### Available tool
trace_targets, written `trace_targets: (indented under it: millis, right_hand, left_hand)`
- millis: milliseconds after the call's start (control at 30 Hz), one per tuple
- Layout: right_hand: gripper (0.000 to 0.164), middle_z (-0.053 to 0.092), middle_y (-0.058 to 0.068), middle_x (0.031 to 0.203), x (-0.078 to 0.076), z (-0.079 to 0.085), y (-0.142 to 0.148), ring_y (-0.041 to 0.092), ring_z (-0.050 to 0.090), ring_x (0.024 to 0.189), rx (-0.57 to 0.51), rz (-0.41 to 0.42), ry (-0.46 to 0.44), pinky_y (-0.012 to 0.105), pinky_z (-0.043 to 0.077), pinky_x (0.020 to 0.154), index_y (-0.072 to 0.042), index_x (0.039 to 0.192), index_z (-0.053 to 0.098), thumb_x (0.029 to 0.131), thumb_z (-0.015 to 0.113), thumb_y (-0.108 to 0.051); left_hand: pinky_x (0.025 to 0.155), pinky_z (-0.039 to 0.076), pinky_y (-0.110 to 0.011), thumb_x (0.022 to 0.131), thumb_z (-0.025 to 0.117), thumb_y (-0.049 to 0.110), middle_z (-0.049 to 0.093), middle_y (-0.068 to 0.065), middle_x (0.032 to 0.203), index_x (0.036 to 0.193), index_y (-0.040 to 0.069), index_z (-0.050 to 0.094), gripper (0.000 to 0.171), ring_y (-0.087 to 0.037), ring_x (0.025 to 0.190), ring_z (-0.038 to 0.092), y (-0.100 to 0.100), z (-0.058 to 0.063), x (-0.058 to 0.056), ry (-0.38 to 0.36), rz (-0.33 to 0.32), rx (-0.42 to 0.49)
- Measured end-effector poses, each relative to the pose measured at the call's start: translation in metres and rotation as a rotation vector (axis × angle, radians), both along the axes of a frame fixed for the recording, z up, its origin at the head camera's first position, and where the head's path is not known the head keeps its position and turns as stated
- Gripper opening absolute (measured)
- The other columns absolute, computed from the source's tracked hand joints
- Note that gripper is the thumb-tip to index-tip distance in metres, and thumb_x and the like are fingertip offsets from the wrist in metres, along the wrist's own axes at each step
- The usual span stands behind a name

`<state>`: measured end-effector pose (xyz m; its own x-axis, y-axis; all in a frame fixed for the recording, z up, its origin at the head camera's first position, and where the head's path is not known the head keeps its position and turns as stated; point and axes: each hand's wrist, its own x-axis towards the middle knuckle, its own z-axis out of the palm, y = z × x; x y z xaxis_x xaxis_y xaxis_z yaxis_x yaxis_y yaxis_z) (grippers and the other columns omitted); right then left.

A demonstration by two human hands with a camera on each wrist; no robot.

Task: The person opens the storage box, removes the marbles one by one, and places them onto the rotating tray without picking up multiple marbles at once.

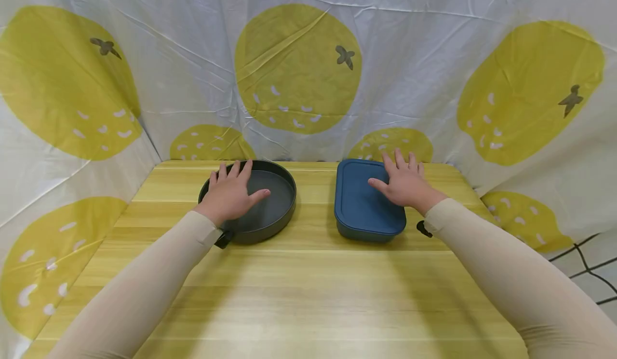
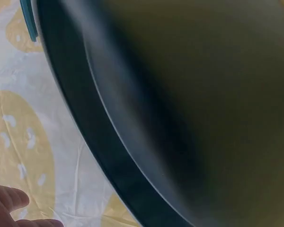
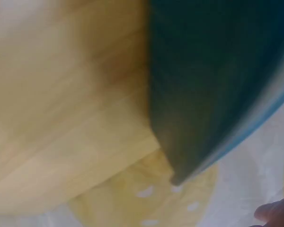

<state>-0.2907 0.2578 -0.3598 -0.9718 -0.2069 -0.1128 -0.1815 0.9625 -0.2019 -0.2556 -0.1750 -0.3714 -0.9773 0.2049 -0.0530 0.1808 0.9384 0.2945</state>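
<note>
A round dark pan (image 1: pixel 272 201) stands left of centre on the table. My left hand (image 1: pixel 227 197) is over its left side with fingers spread and thumb stretched across the inside; whether it touches the rim, I cannot tell. To the right is a blue rectangular food container (image 1: pixel 363 201) with its lid on. Over the container's right edge is my right hand (image 1: pixel 407 184), fingers splayed; contact with the lid is unclear. The pan's inner wall (image 2: pixel 80 113) fills much of the left wrist view, and the container's side (image 3: pixel 194 94) shows large in the right wrist view.
Both things stand near the back edge of the wooden table (image 1: pixel 308 294), with a gap between them. A white cloth (image 1: pixel 193 80) printed with yellow fruit hangs behind and at the sides. Small black pieces show under both wrists. Dark wire grid (image 1: pixel 585 268) appears at the far right.
</note>
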Motion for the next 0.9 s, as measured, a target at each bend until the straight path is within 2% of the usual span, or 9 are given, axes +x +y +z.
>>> trace_targets:
  millis: [233, 433, 633, 900]
  right_hand:
    - [0.093, -0.009, 0.035, 0.172, 0.008, -0.011, 0.014, 0.067, -0.012, 0.153, 0.016, 0.033, -0.027, 0.08, 0.001, 0.121, 0.0, 0.169, 0.005, 0.109, 0.045, -0.059]
    - [0.088, 0.001, 0.041, 0.169, 0.014, -0.021, 0.018, 0.069, 0.001, 0.152, 0.041, 0.098, -0.044, 0.08, 0.013, 0.12, 0.006, 0.166, 0.014, 0.11, 0.046, -0.055]
    - [0.087, 0.0, 0.042, 0.168, 0.016, -0.024, 0.018, 0.071, 0.001, 0.151, 0.008, 0.15, -0.086, 0.078, 0.01, 0.122, 0.007, 0.166, 0.014, 0.111, 0.044, -0.054]
    - [0.088, -0.002, 0.043, 0.168, 0.018, -0.033, 0.017, 0.07, 0.001, 0.151, -0.012, 0.183, -0.095, 0.076, 0.009, 0.123, 0.008, 0.165, 0.015, 0.111, 0.044, -0.055]
  left_hand:
    - [0.126, 0.0, -0.072, 0.102, 0.047, 0.072, 0.009, -0.026, 0.175, 0.171, 0.013, 0.008, 0.099, -0.057, 0.159, -0.004, -0.004, -0.001, 0.01, 0.017, 0.001, -0.007]
    - [0.128, 0.0, -0.07, 0.101, 0.045, 0.075, 0.008, -0.027, 0.175, 0.171, 0.011, 0.008, 0.102, -0.056, 0.16, -0.003, -0.002, -0.005, 0.021, 0.005, -0.004, -0.019]
    - [0.129, 0.004, -0.067, 0.101, 0.05, 0.072, 0.013, -0.026, 0.175, 0.171, 0.009, 0.011, 0.101, -0.053, 0.161, 0.002, 0.008, -0.009, 0.032, 0.028, -0.025, 0.011]
    - [0.131, 0.004, -0.064, 0.1, 0.051, 0.074, 0.012, -0.022, 0.176, 0.171, 0.013, 0.013, 0.101, -0.048, 0.163, 0.001, 0.031, -0.013, 0.046, 0.016, -0.073, 0.078]
